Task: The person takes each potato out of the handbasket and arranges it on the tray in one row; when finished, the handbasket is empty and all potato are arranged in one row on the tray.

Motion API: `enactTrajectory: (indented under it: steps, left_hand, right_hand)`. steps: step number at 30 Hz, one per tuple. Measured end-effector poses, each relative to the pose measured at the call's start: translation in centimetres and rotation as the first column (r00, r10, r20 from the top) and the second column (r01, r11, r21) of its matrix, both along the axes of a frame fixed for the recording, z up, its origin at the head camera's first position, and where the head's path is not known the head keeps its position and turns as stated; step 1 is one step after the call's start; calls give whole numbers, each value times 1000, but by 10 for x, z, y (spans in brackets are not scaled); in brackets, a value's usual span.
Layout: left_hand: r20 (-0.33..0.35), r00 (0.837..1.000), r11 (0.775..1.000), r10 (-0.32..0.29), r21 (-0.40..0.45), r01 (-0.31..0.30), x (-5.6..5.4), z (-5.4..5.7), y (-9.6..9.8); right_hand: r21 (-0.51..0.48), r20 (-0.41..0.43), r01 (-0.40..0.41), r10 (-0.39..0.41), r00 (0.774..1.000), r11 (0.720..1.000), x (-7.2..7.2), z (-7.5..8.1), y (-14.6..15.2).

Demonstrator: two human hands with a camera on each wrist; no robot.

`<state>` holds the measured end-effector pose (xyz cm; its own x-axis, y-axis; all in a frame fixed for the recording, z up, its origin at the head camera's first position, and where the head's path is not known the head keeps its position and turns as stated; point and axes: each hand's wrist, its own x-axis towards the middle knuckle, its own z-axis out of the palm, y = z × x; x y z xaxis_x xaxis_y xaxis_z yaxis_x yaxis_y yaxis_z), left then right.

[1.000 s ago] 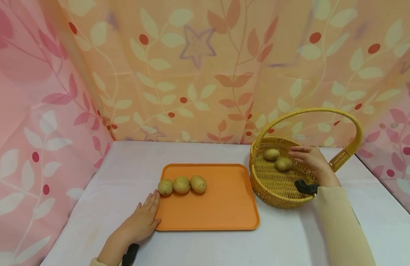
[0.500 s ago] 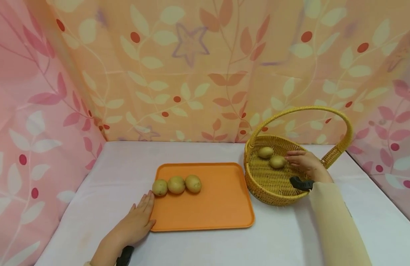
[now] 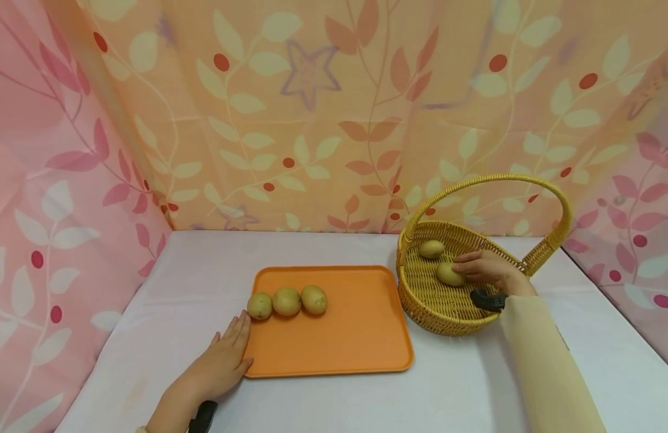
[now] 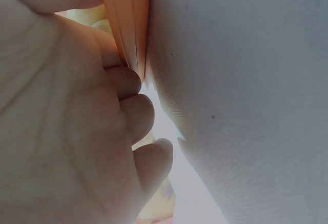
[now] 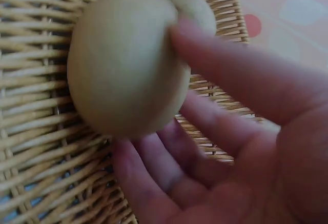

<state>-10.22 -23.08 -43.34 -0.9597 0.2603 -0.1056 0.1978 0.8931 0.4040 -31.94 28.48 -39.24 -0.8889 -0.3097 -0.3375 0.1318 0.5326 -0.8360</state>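
My left hand (image 3: 219, 362) lies along the left edge of the orange tray (image 3: 355, 337), fingers extended and touching its rim; the tray's side (image 4: 128, 24) shows by the thumb in the left wrist view. Three potatoes (image 3: 287, 301) sit in a row on the tray's left half. Inside the wicker basket (image 3: 436, 322), my right hand (image 3: 490, 270) holds a potato (image 3: 447, 274). In the right wrist view, the thumb is at one side of that potato (image 5: 123, 65) and the fingers bend around its lower side. Another potato (image 3: 431, 249) rests behind it in the basket.
The basket's tall arched handle (image 3: 496, 178) rises over the right forearm. A white cloth (image 3: 334, 403) covers the table. Patterned fabric (image 3: 323, 150) hangs along the back and both sides.
My right hand has moved left and down onto the nearer potato, which has shifted slightly toward me. The view has turned a little right. My left hand stays at the tray edge.
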Motion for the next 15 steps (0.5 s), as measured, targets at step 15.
enactTrajectory:
  steps: [15]
  left_hand:
    - [-4, 1000, 1000, 0, 1, 0, 0, 0, -1]
  right_hand:
    - [103, -59, -157, 164, 985, 982, 6, 7, -14]
